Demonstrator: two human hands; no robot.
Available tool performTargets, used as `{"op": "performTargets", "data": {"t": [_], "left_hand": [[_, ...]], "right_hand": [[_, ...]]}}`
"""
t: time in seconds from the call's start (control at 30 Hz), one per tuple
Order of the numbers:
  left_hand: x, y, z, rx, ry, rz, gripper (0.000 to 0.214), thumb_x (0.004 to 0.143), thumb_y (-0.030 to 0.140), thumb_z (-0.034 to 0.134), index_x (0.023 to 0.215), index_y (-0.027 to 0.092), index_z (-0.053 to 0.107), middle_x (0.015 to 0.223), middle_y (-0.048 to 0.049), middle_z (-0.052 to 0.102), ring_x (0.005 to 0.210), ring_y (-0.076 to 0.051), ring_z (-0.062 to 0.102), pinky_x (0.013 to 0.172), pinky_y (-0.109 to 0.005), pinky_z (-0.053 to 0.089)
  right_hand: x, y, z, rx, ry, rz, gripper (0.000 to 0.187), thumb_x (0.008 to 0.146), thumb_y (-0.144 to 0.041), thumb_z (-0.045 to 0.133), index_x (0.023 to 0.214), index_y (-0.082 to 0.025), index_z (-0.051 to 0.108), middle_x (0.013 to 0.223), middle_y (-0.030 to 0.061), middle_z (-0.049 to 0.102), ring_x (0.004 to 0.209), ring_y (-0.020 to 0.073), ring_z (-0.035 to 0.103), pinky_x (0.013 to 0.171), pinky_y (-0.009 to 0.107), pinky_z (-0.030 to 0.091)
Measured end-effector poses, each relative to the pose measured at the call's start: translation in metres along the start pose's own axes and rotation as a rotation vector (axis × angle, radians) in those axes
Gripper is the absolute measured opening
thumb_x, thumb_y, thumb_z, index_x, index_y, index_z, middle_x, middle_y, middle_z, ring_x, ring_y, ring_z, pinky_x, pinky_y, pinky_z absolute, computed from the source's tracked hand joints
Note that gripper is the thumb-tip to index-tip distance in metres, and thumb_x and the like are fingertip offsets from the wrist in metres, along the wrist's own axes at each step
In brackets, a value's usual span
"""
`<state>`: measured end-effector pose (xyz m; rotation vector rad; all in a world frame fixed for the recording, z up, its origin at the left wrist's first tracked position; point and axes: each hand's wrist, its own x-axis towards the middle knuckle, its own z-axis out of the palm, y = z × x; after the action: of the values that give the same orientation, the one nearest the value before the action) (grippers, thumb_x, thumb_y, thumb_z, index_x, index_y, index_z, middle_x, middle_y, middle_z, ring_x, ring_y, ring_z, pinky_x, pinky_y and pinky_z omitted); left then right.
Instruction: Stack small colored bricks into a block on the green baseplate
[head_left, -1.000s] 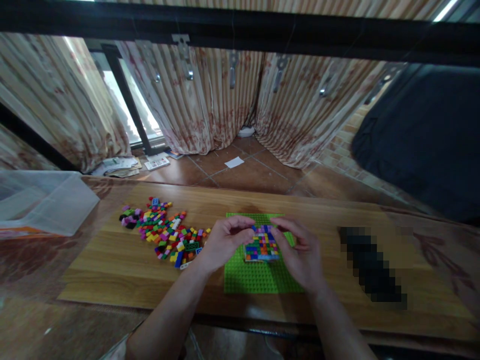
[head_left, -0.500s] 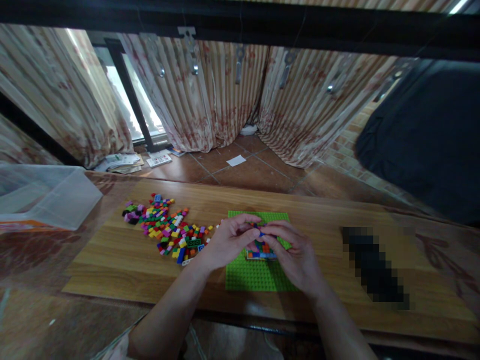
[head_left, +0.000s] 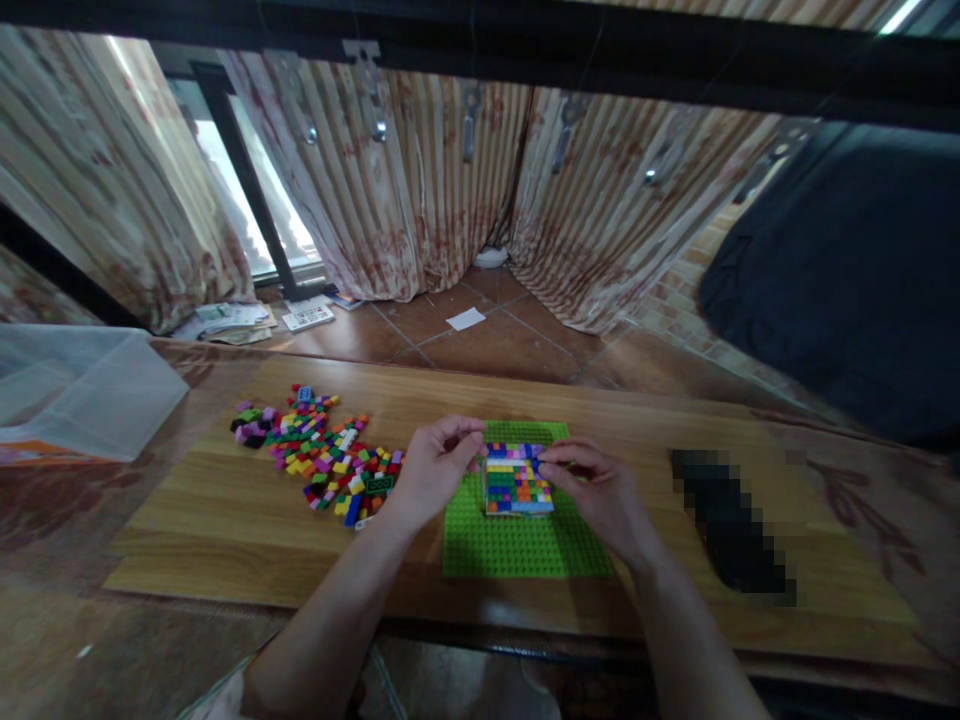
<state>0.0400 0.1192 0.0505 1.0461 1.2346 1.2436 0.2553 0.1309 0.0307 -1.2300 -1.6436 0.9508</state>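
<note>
The multicoloured brick block sat on the far half of the green baseplate, on the wooden table. The left hand pinched its top-left corner with curled fingers, and the right hand gripped the top-right edge. The pile of loose bricks lay just left.

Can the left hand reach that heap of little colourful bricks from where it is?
Probably yes. The heap of small colourful plastic bricks lies on the wooden board right beside the left hand, with nothing standing between them.
</note>
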Motion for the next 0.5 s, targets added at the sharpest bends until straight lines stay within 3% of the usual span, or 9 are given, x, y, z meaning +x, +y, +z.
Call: {"op": "performTargets", "data": {"t": [0.33,0.5], "left_hand": [[0.0012,-0.0059,-0.0012,0.013,-0.032,0.002,0.022,0.074,0.030,0.066,0.088,0.014,0.068,0.069,0.0009,0.065,0.057,-0.009,0.056,0.056,-0.021,0.048],[0.0011,-0.0057,-0.0010,0.027,-0.043,-0.001,0.022,0.074,0.030,0.066,0.089,0.014,0.068,0.069,0.0010,0.065,0.057,-0.009,0.056,0.057,-0.021,0.048]], "right_hand": [[0.0028,0.0057,0.0026,0.023,0.048,-0.014,0.013,0.075,-0.035,0.074,0.079,-0.022,0.074,0.093,0.0044,0.069,0.085,0.0181,0.064,0.072,0.031,0.053],[0.0036,0.0020,0.0071,0.081,0.090,0.081,0.017,0.071,-0.035,0.075,0.078,-0.020,0.072,0.085,0.0039,0.070,0.075,0.0170,0.064,0.068,0.031,0.053]]}}
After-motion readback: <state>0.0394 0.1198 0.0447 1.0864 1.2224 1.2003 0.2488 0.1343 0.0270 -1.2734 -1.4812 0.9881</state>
